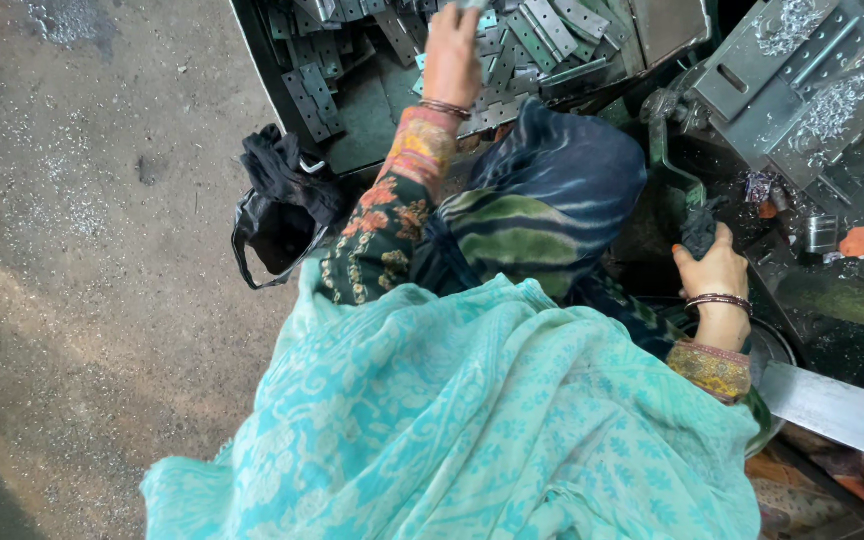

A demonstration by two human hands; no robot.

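— Start at the fingers. What's the left hand [452,55] doing?

— It's stretched to twelve o'clock, into the tray of flat grey metal brackets [512,45]. The fingertips run off the top edge of the view, so I can't tell whether they've closed on a piece or just rest on the heap. A bangle sits at the wrist, then a flowered sleeve.

— And the right hand [714,272]?

— Out at three o'clock, fingers clenched around a dark rag [700,225], right beside a green handle [674,160] on the machine [802,70].

— How far along would you say the work is?

— Hard to call. The tray looks well filled with perforated brackets lying every which way, and I'd judge most are yet to be handled. I see no finished stack anywhere, so done and left can't be split cleanly.

— What's around her?

— A black bag [277,215] on the concrete floor [82,250] at ten o'clock, touching the tray's corner. Metal shavings [837,105] lie all over the machine plate at two o'clock, and an orange scrap [860,241] sits near three. A bright steel bar [837,405] crosses at four o'clock.

— Anything in the way?

— Her own lap: the blue-green striped cloth [542,200] and the turquoise shawl [492,420] bunch between both arms, close to the tray and machine.
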